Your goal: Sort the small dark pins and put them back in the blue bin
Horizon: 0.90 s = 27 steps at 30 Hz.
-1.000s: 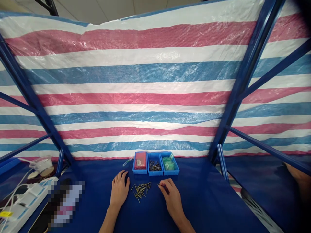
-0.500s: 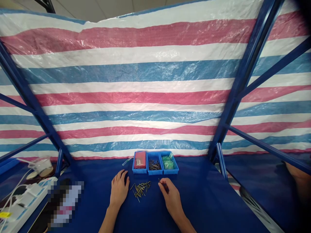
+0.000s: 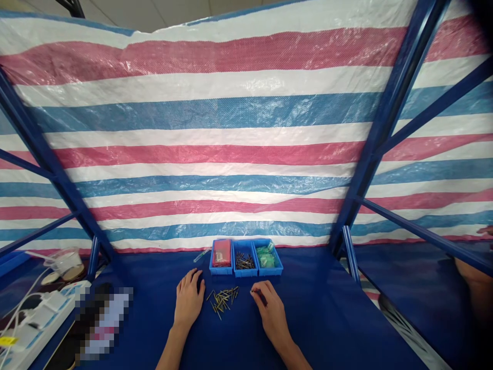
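My left hand (image 3: 188, 299) rests flat on the blue tabletop, palm down, with its fingers stretched out and nothing held. Just right of it lies a loose pile of thin brass-coloured metal pins (image 3: 222, 300), like drill bits or screws. On the pile's other side, my right hand (image 3: 271, 311) has thumb and fingertips pinched together. A tiny bit of something shows at those fingertips, too small to name. Behind the hands stand three joined blue bins: one with red packets (image 3: 222, 254), one with dark metal pins (image 3: 245, 261), one with green packets (image 3: 266, 257).
A small clear tube (image 3: 201, 255) lies left of the bins. A white power strip (image 3: 46, 326) with plugs and a pixelated item (image 3: 108, 324) are at left. Blue frame posts (image 3: 367, 149) flank a striped sheet (image 3: 215, 154). Parts of another person (image 3: 475, 280) appear at far right.
A small dark tip that stuck up from the right fingertips no longer shows there; a tiny pale spot does. That hand shifted only slightly. My left hand and the pile stay put.
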Each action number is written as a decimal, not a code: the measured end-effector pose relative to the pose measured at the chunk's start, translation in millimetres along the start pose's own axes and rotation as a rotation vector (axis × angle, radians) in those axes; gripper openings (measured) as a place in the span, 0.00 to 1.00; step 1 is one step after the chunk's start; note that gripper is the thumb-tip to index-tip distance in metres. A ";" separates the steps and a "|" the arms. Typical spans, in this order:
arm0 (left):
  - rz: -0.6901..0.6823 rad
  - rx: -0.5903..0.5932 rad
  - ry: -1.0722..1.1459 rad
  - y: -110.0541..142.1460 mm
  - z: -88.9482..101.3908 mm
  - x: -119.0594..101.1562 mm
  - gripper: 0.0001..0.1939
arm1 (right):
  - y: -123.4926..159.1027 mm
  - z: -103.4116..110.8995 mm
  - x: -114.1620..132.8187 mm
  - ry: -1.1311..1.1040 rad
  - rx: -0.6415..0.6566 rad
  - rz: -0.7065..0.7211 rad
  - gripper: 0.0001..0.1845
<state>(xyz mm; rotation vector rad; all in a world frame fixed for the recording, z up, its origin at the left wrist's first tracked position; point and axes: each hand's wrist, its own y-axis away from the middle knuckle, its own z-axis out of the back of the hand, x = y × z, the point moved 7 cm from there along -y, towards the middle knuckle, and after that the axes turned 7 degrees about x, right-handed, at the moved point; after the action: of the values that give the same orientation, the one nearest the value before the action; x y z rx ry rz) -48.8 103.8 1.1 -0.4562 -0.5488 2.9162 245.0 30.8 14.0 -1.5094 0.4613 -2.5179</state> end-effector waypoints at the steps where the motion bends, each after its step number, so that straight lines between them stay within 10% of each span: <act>1: -0.001 -0.001 -0.001 0.0 0.2 -0.2 0.19 | 0.2 -0.3 -0.9 -0.013 0.010 -0.015 0.18; 27: -0.005 0.000 0.011 -0.5 -0.4 0.4 0.19 | -0.7 1.3 7.4 0.047 -0.001 0.023 0.15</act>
<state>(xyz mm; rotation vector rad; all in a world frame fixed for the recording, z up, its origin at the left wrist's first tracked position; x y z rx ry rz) -49.0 104.4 0.9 -0.4705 -0.5473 2.9071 242.7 29.0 20.9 -1.4394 0.4846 -2.5407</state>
